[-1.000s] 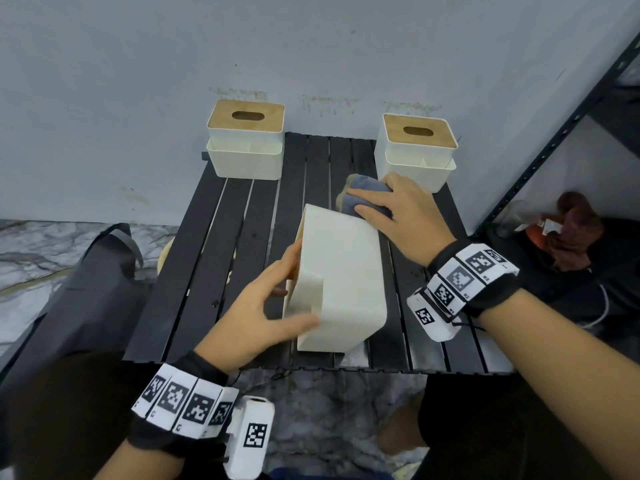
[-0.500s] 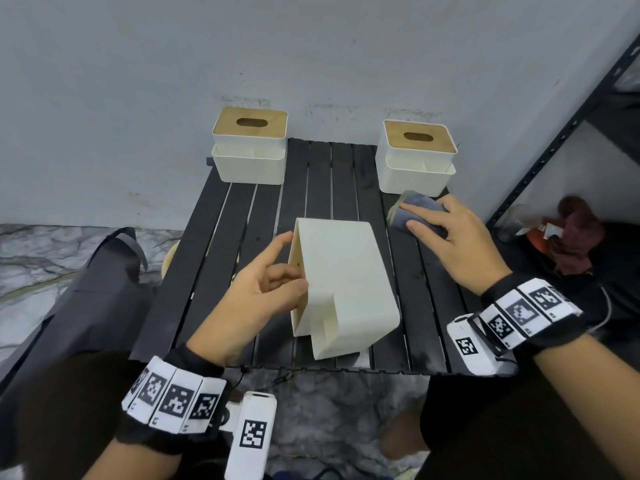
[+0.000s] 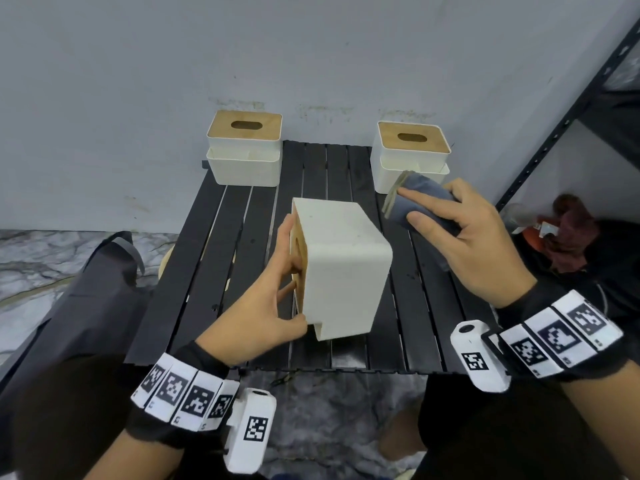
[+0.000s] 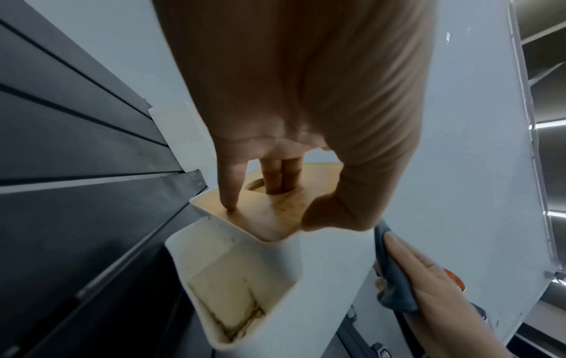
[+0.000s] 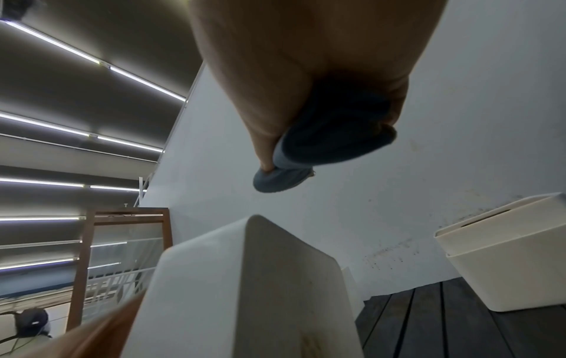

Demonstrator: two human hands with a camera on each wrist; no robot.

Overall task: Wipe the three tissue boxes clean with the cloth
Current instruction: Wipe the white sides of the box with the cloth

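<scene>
the white tissue box with the wooden lid [image 3: 341, 268] is tipped on its side in the middle of the black slatted desk [image 3: 221, 265], lid facing left, plain white side facing up. the left hand [image 3: 258, 306] has hold of it from the lid side: in the left wrist view two fingers [image 4: 280, 175] go down into the oval slot in the wood, another fingertip presses flat on the lid and the thumb sits on the box's near edge. so that hand is curled onto the box, not just resting there.

the right hand [image 3: 474, 244] is up off the desk, just right of the tipped box and not touching it. it's holding a folded grey-blue cloth [image 3: 420, 202], fingers spread over the top and thumb tucked underneath, which the right wrist view shows pretty clearly as a pinch around the bundle [image 5: 321, 143]. the cloth hangs in front of the back right box from the head camera's angle; can't tell if it actually touches it.

the other two white tissue boxes with wooden slotted lids stand upright at the back of the desk against the grey wall, one at the back left corner [image 3: 244, 150] and one at the back right corner [image 3: 410, 150], well apart from each other.

off to the right there's a dark metal shelf frame [image 3: 554, 133] with a reddish bundle of fabric [image 3: 571, 233] near its foot, and a black bag [image 3: 90, 299] sits on the marble floor to the left.
</scene>
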